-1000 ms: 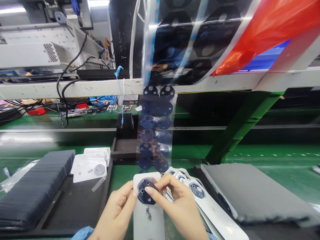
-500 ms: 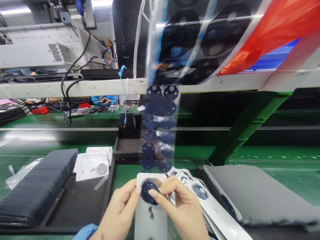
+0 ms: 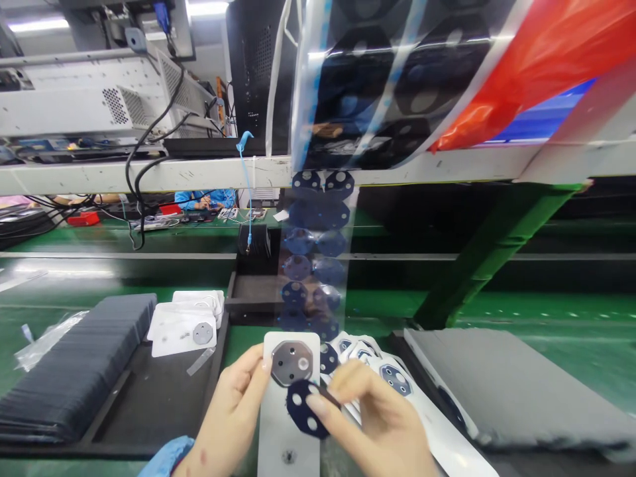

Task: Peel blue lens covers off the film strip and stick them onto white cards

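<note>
My left hand (image 3: 229, 404) grips the left edge of a white flat panel (image 3: 271, 427), which stands tilted toward me. Near the panel's top is a grey octagon (image 3: 289, 366) with several round holes. In front of the panel, just below that octagon, a dark blue octagonal sticker (image 3: 302, 412) with round holes is pinched between my right thumb and fingers. My right hand (image 3: 380, 421) partly hides the sticker's right side. Behind and right of it, white panels (image 3: 447, 437) lie fanned in a pile; the top one bears a dark octagon.
A clear strip of dark octagonal stickers (image 3: 314, 255) hangs from the white shelf beam (image 3: 213, 173). On the left, a black tray (image 3: 154, 411) carries a row of dark sheets (image 3: 74, 371) and white panels (image 3: 181, 328). A grey padded sheet (image 3: 517, 384) lies right. A co-worker's hands (image 3: 213, 202) show far back.
The dark sticker, earlier over the panel's octagon, is now off it, lower and to the right in my right fingers. The grey octagon shows uncovered. My left hand still holds the panel.
</note>
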A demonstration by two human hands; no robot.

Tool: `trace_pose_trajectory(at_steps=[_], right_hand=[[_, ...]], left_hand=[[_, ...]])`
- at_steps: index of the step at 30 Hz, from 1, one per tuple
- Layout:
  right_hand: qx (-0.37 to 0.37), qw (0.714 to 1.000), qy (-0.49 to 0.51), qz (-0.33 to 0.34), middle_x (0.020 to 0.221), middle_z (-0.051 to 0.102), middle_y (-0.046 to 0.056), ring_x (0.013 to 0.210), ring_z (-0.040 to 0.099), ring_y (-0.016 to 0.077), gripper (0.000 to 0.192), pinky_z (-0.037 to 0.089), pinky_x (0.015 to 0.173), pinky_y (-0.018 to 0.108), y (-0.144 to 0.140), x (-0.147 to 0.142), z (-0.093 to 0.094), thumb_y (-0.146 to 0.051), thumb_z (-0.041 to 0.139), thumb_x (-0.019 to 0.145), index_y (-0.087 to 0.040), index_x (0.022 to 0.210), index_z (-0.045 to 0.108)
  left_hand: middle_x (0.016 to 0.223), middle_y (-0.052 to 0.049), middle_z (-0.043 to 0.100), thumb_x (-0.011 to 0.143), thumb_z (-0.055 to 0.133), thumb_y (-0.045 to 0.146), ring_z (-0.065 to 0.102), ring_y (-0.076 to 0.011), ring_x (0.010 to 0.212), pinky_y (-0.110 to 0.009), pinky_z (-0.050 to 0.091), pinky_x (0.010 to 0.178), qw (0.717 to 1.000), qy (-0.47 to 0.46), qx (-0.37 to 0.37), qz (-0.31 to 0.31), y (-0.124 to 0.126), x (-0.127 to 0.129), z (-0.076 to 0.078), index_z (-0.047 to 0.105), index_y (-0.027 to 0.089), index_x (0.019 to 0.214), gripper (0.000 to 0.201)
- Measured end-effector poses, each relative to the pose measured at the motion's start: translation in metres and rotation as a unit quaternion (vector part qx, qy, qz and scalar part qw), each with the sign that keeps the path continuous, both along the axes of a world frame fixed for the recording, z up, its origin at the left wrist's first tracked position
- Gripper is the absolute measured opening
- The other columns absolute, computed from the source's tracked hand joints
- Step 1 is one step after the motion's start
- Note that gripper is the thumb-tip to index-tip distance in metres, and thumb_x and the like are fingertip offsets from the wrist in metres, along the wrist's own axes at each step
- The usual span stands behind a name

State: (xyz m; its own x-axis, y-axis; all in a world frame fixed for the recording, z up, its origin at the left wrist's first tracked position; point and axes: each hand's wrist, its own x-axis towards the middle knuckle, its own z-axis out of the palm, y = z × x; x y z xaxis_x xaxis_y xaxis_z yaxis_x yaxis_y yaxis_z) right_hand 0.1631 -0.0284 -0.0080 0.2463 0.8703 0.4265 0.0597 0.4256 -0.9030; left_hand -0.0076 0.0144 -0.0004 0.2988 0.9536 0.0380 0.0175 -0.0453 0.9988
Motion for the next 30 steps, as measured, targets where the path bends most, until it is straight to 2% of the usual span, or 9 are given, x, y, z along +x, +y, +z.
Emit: trace_pose_trajectory(at_steps=[2, 5, 14, 19, 23, 30], right_hand=[[-0.078, 0.996, 0.031, 0.016, 0.064, 0.059, -0.004, 0.062, 0.054, 0.0161, 0.031, 0.043, 0.062, 0.029, 0.009, 0.0, -0.002, -0.033, 0.083, 0.078, -0.025, 0.063, 0.058], [-0.122, 0.991, 0.059, 0.002, 0.064, 0.056, -0.004, 0.067, 0.052, 0.0174, 0.033, 0.044, 0.069, 0.031, 0.015, -0.003, -0.002, -0.037, 0.083, 0.076, -0.024, 0.061, 0.056], [-0.121, 0.991, 0.054, -0.003, 0.065, 0.056, -0.004, 0.067, 0.052, 0.0178, 0.032, 0.041, 0.07, 0.032, 0.015, -0.007, -0.004, -0.036, 0.083, 0.076, -0.025, 0.061, 0.057], [-0.114, 0.992, 0.057, -0.01, 0.065, 0.057, -0.004, 0.066, 0.052, 0.0174, 0.032, 0.042, 0.068, 0.031, 0.015, -0.008, -0.004, -0.037, 0.084, 0.075, -0.024, 0.061, 0.059], [-0.113, 0.992, 0.05, -0.004, 0.064, 0.057, -0.004, 0.066, 0.053, 0.0174, 0.032, 0.043, 0.068, 0.032, 0.014, -0.008, -0.004, -0.036, 0.084, 0.076, -0.024, 0.061, 0.058], [-0.109, 0.993, 0.033, -0.012, 0.064, 0.057, -0.003, 0.066, 0.053, 0.0184, 0.033, 0.044, 0.069, 0.033, 0.014, -0.007, -0.005, -0.038, 0.083, 0.077, -0.025, 0.061, 0.057]], left_hand=[[0.119, -0.004, 0.079, 0.101, 0.055, 0.044, 0.072, -0.0236, 0.105, -0.026, 0.056, 0.091, 1.0, -0.012, -0.007, -0.019, -0.004, 0.001, 0.002, 0.073, 0.026, 0.126, 0.036], [0.122, -0.003, 0.078, 0.101, 0.055, 0.045, 0.071, -0.0254, 0.111, -0.028, 0.055, 0.097, 0.999, -0.023, -0.016, -0.035, -0.008, 0.002, 0.003, 0.073, 0.028, 0.127, 0.036], [0.117, -0.003, 0.081, 0.098, 0.059, 0.048, 0.072, -0.026, 0.109, -0.027, 0.057, 0.093, 0.999, -0.036, -0.028, -0.025, -0.009, 0.003, 0.004, 0.074, 0.029, 0.126, 0.037], [0.119, -0.005, 0.08, 0.099, 0.057, 0.047, 0.072, -0.0266, 0.108, -0.028, 0.058, 0.091, 0.999, -0.013, -0.024, -0.041, -0.009, 0.002, 0.006, 0.072, 0.027, 0.129, 0.04], [0.117, -0.004, 0.08, 0.098, 0.059, 0.046, 0.072, -0.0272, 0.11, -0.03, 0.056, 0.096, 0.999, -0.038, -0.023, -0.02, -0.01, 0.002, 0.007, 0.075, 0.027, 0.126, 0.037], [0.112, -0.005, 0.082, 0.096, 0.063, 0.047, 0.074, -0.0269, 0.104, -0.027, 0.058, 0.09, 0.999, -0.04, -0.023, -0.004, -0.012, 0.005, 0.009, 0.077, 0.027, 0.123, 0.037]])
